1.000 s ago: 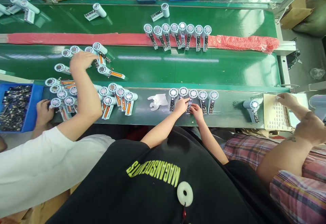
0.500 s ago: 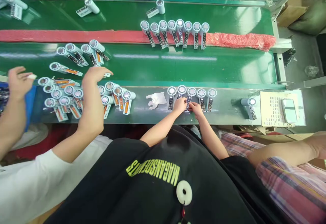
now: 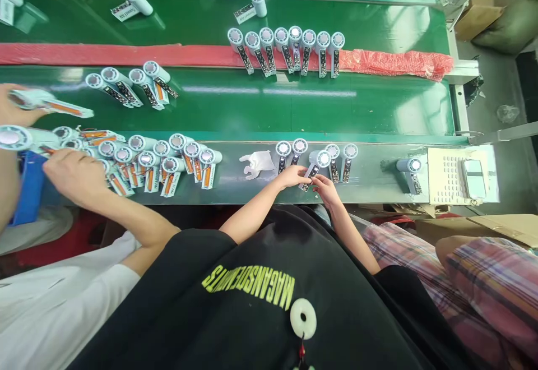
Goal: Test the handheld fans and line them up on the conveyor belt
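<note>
A pale blue handheld fan (image 3: pixel 318 160) with a round head and a bare circuit board along its handle is tilted between my hands. My left hand (image 3: pixel 293 176) grips the handle from the left, fingers closed round it. From the right, my right hand (image 3: pixel 327 189) pinches near the handle's lower end; its fingertips are partly hidden. Two similar fans, one of them a fan (image 3: pixel 283 149) at the far left of the row, stand left of the held one. Another fan (image 3: pixel 350 152) is among those on the right. A white glove (image 3: pixel 258 163) lies left of the row.
A co-worker's hand (image 3: pixel 75 174) is at a cluster of fans with orange-striped handles on the left; their other hand lifts a fan (image 3: pixel 46 102). More fans stand on a red strip (image 3: pixel 189 55) across the green belt (image 3: pixel 252 106). A phone (image 3: pixel 474 179) lies far right.
The held fan has tilted, its head leaning right and towards me. The co-worker's hands have moved left and now hold fans. The view has shifted slightly.
</note>
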{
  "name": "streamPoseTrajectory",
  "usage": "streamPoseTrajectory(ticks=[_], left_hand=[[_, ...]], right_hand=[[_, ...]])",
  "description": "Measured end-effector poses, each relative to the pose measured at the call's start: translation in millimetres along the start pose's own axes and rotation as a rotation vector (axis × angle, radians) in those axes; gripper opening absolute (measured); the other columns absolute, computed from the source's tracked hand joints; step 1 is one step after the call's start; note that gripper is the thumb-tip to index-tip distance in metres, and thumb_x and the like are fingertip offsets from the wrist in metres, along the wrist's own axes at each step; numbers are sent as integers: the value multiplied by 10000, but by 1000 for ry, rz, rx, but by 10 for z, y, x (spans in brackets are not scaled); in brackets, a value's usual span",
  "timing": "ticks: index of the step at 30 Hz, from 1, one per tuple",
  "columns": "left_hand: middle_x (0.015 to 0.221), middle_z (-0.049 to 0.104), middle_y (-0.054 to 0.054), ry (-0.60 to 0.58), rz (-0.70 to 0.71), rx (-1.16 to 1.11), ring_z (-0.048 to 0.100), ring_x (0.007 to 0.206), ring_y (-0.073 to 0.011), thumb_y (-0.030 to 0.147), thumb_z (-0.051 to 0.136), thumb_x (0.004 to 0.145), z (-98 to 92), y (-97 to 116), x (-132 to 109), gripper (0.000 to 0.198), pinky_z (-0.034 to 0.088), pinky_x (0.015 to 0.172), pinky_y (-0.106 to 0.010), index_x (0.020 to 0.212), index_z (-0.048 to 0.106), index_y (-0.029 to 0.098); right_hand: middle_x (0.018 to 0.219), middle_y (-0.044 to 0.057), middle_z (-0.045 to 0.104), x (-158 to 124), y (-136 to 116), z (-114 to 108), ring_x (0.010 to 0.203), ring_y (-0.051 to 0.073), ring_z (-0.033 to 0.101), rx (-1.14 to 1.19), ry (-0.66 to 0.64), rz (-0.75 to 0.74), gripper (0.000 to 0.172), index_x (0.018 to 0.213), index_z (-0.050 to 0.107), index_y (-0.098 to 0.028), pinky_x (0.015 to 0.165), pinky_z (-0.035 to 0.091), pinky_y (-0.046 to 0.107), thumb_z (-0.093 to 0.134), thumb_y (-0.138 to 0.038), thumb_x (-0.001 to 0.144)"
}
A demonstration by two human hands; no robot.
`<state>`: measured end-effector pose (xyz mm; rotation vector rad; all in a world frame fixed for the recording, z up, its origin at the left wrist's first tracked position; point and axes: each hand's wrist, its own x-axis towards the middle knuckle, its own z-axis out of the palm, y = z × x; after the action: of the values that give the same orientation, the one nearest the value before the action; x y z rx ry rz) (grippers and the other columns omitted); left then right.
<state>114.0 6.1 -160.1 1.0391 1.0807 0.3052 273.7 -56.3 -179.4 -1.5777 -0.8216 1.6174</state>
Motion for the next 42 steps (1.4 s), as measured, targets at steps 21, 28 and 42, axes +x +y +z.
streamPoseTrajectory(ticks=[21,28,42], left_hand=[[962,711,-77,138,-114,-388,666,883,-187,170,758,738,264,-220,-20,391,535,872,-378,1108,636,135],[935,706,-71,186,-101,-421,654,856,-177,163,732,757,348,-230,69,385,531,866,-386,1126,632,124],[1208,672,-84,85,-99,-501,609,1124,-213,224,768,726,366,-261,76,425,502,962,-365,1132,651,179]], right_hand=[[1177,155,647,325,-106,-466,1128,299,514,-927,556,-268,323,1165,631,-159,980,412,434,518,-298,896],[1081,166,631,411,-167,-379,1077,309,506,-1038,613,-162,162,955,628,-160,877,438,421,519,-261,890],[895,130,666,314,-155,-121,902,287,607,-841,574,57,184,858,526,-190,797,477,402,624,-332,794]])
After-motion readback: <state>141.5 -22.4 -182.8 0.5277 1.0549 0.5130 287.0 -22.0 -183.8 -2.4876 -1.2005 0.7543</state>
